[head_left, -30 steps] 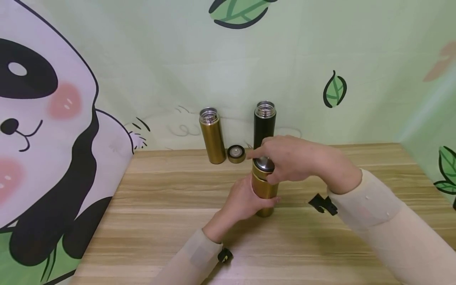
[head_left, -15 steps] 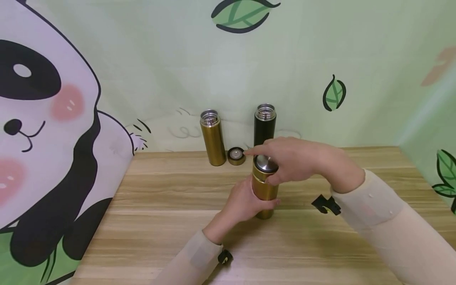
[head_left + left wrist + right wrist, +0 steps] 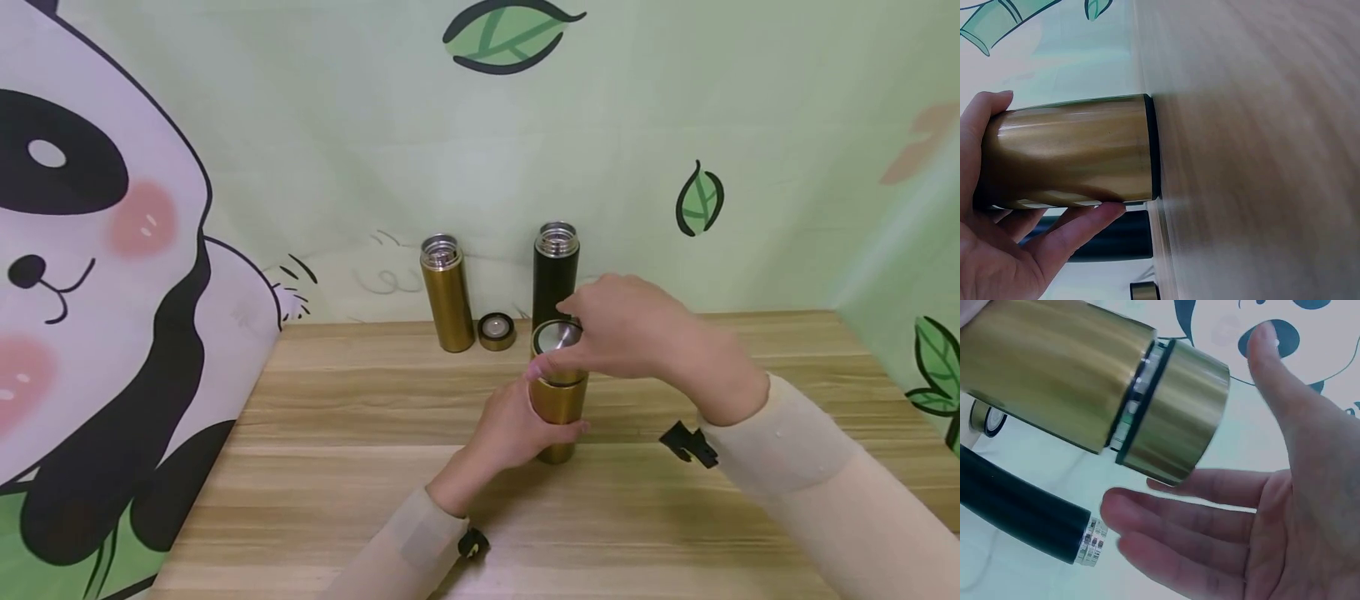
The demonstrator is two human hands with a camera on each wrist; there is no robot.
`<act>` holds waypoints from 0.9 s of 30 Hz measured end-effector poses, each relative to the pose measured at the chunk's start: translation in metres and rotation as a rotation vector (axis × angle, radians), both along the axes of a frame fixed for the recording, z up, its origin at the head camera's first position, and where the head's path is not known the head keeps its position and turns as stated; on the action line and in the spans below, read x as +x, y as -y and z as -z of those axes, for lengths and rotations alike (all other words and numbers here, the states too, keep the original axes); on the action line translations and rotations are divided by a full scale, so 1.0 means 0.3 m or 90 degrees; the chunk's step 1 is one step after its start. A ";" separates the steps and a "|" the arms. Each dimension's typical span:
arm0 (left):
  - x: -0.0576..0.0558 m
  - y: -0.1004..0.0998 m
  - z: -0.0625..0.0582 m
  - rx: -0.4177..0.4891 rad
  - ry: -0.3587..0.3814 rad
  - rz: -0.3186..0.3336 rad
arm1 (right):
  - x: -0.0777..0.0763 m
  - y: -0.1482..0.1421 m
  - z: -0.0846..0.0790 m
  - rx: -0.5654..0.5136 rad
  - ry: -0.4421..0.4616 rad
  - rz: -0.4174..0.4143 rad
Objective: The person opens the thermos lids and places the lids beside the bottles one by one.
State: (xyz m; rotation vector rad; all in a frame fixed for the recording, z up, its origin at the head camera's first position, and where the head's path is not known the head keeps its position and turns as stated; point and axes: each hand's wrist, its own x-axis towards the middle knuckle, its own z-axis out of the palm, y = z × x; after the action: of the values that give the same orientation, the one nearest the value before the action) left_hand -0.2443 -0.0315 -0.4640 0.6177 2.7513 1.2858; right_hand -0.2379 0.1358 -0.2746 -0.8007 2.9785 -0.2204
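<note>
My left hand (image 3: 504, 427) grips the body of a gold thermos bottle (image 3: 558, 407), upright on the table, with fingers and thumb curled round it. A gold lid (image 3: 1179, 412) with a brushed steel top sits on its mouth; a narrow band of steel neck shows beneath the lid in the right wrist view. Around the lid, my right hand (image 3: 637, 327) is spread, thumb on the near side and fingers on the far side. In the right wrist view the thumb stands apart from the lid while the fingertips lie close beside it.
Behind the hands stands a lidless black thermos (image 3: 555, 271), partly hidden. To its left are a second, lidless gold thermos (image 3: 448, 304) and a loose gold lid (image 3: 497, 333) on the wooden table (image 3: 337, 467). A printed backdrop (image 3: 360, 150) rises behind the table's far edge.
My right index finger, earlier stretched out left past the lid, has drawn back, and the thumb has come round to the lid's near left side. The left hand keeps its grip.
</note>
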 end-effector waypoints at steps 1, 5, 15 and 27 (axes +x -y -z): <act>0.000 0.000 0.001 -0.001 -0.001 0.000 | 0.000 0.003 0.005 0.003 -0.007 0.008; 0.001 0.000 0.006 -0.008 -0.002 0.003 | 0.002 0.010 0.024 0.006 -0.018 0.032; -0.002 0.000 0.002 -0.017 -0.001 -0.003 | 0.004 0.002 0.045 -0.066 -0.022 -0.002; -0.005 0.002 0.000 -0.024 -0.020 0.010 | -0.001 -0.017 0.033 -0.064 0.004 -0.064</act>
State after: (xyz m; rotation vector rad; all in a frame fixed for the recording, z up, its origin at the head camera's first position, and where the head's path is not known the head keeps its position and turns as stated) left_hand -0.2458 -0.0321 -0.4639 0.6598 2.7826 1.2290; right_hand -0.2382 0.1408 -0.2845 -0.9541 2.9309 -0.3696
